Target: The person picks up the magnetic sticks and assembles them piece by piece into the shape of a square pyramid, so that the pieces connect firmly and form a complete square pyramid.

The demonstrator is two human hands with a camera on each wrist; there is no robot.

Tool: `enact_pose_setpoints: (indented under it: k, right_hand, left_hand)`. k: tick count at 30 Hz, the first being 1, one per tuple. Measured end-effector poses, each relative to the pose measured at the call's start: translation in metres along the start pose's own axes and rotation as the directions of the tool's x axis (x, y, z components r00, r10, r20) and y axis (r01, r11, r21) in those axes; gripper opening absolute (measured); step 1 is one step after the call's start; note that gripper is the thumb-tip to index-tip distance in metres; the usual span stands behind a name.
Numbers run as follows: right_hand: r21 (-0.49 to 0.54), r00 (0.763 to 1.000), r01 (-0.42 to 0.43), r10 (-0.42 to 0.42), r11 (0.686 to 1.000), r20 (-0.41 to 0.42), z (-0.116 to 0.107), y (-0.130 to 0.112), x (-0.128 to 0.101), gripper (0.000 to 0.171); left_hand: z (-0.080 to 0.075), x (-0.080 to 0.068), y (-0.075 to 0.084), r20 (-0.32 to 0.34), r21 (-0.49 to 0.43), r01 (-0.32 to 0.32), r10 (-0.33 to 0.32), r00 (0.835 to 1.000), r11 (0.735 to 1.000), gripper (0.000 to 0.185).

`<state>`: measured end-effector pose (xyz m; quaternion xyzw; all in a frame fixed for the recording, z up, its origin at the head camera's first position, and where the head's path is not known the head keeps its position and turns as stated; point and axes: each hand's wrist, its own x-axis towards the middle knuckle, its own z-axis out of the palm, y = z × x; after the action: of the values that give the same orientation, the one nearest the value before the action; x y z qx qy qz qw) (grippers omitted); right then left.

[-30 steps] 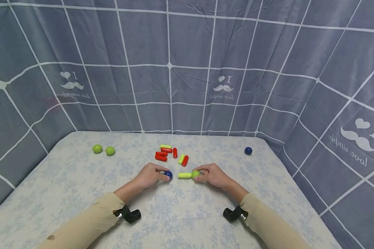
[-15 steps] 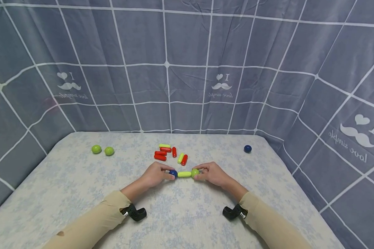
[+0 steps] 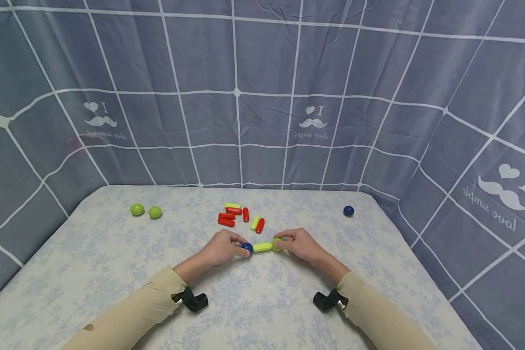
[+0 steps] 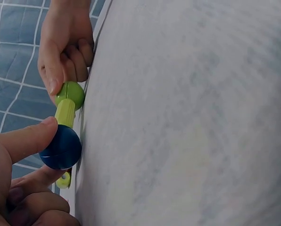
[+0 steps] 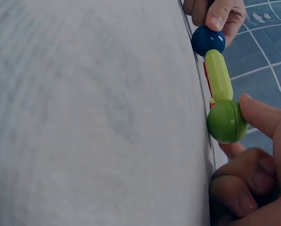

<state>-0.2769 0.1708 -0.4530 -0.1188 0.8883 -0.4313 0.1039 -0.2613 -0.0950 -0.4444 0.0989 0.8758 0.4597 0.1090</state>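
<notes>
Bridging glossy blue ball (image 4: 62,148), left hand (image 3: 220,248) pinching, and seamed green ball (image 5: 227,121), right hand (image 3: 304,245) pinching: ribbed yellow-green rod (image 5: 218,76).

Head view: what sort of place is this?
Probably a screened-off tabletop workspace: a blue-grey gridded curtain hangs behind and beside a pale, floral-patterned table, where the left hand holds a small blue ball.
</notes>
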Motion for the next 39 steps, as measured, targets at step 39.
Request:
enact_pose_setpoints:
  k: [39]
  right_hand:
    - [0.136,0.969,-0.181,0.201,0.974,-0.144,0.011,-0.011,0.012,0.036]
  left_hand:
    - [0.062,-0.020,0.042,-0.019,0.178,-0.050,0.054,0.998,0.983,0.042]
